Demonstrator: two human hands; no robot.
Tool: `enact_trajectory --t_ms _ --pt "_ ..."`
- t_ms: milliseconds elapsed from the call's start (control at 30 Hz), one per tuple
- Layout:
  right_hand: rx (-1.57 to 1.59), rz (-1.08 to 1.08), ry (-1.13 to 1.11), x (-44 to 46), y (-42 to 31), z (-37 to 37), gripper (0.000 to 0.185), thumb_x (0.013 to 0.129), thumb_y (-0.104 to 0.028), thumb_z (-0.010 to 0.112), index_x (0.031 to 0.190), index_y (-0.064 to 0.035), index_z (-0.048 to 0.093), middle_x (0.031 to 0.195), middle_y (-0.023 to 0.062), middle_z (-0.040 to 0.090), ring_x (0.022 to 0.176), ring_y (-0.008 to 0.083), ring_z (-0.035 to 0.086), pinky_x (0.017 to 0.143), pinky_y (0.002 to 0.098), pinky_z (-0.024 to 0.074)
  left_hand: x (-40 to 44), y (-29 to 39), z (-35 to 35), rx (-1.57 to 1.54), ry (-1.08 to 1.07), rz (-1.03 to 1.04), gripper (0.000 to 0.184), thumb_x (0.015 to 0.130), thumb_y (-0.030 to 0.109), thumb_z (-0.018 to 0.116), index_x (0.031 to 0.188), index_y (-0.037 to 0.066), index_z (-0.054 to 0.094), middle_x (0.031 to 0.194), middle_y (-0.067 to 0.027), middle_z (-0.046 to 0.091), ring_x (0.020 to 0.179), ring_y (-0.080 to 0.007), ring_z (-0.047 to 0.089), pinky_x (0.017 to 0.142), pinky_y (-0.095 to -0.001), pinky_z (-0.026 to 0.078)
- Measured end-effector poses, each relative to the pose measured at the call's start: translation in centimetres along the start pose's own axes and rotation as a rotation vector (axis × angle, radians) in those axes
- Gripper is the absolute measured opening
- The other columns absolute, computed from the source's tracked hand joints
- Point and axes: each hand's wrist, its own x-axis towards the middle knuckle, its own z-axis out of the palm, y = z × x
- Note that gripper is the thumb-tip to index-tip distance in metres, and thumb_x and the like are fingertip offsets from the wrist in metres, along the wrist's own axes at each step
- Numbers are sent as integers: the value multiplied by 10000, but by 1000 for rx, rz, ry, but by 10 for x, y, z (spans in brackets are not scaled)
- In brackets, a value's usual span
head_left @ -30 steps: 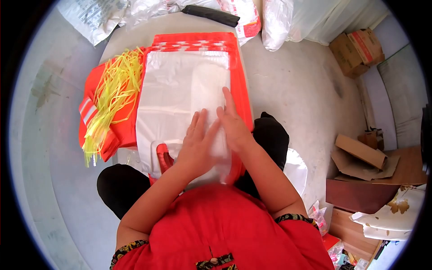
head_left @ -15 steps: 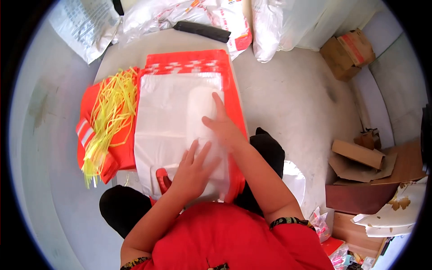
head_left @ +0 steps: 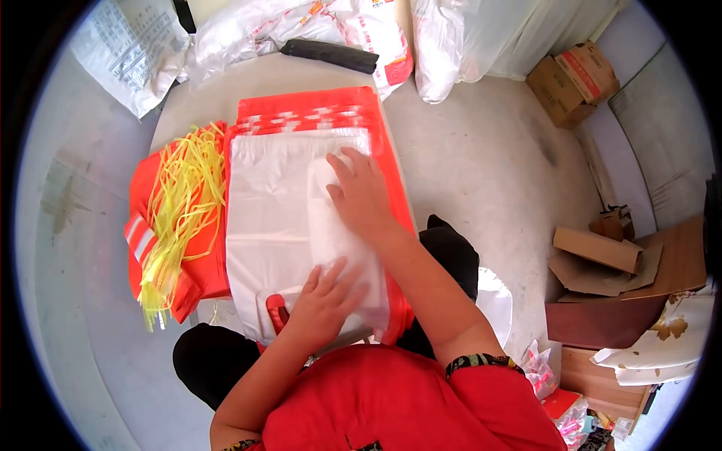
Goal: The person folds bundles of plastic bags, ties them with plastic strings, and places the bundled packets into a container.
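Observation:
A white plastic sheet or bag point(head_left: 267, 195) lies on a stack of red-orange plastic pieces point(head_left: 308, 101). Its right part is folded over into a long strip. My right hand point(head_left: 362, 195) rests on the upper part of this strip with its fingers apart. Lower down, my left hand point(head_left: 323, 301) lies over the white plastic, fingers spread and slightly blurred. Beside its wrist is a small red object point(head_left: 277, 310). Left of the stack, yellow strips point(head_left: 184, 203) lie over red-orange fabric point(head_left: 210, 263) with a silvery band.
A black rolled item point(head_left: 329, 55) and white plastic bags point(head_left: 263, 30) are at the table's far side. Cardboard boxes point(head_left: 573, 83) stand at the back right. An opened carton point(head_left: 602, 259) sits on a brown box or cabinet point(head_left: 602, 323) at the right.
My right hand has moved up and slightly left over the folded strip. My left hand stays near the lower part, so the hands are farther apart. The camera view has shifted.

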Motion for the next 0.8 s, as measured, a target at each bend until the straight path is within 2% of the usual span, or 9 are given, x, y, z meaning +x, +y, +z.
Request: enact_trajectory --t_ms 133,333,433,533,633,800 --pt "-99 -43 92 2 17 12 479 926 -165 706 1380 -55 597 1451 182 514 1340 375 456 1118 476 399 -5 -8 6 28 9 62 438 912 72 577 1332 174 650 1569 -47 509 1503 -306 398 1187 -561 300" --pt "195 21 53 7 36 19 510 935 -169 691 1409 -31 563 1497 217 486 1384 399 432 1164 501 357 -10 -12 9 31 16 108 443 934 123 572 1366 210 621 1560 -27 517 1495 -285 416 1182 -558 301" --pt "238 105 124 -5 43 13 561 934 -149 682 1453 -23 509 1533 241 452 1423 424 405 1190 493 337 -10 -11 12 43 63 106 434 936 142 577 1363 213 619 1564 -25 513 1499 -280 412 1182 -567 294" --pt "220 124 95 -32 46 -8 584 935 -118 660 1479 -21 471 1562 250 418 1445 437 394 1201 478 331 -10 -6 12 29 62 87 424 936 122 573 1348 203 627 1568 -40 507 1501 -292 408 1184 -588 281" --pt "229 209 -68 -62 29 -33 563 925 -72 644 1465 -36 492 1567 251 403 1444 434 407 1191 473 351 -9 0 12 19 55 71 422 928 96 573 1335 189 635 1568 -63 505 1504 -309 402 1187 -603 266" --pt "410 236 -68 -53 18 -35 499 896 13 636 1387 -43 573 1557 246 411 1421 425 439 1166 454 391 -2 8 15 -27 44 75 436 889 43 598 1308 155 642 1564 -84 505 1502 -329 403 1179 -618 275"
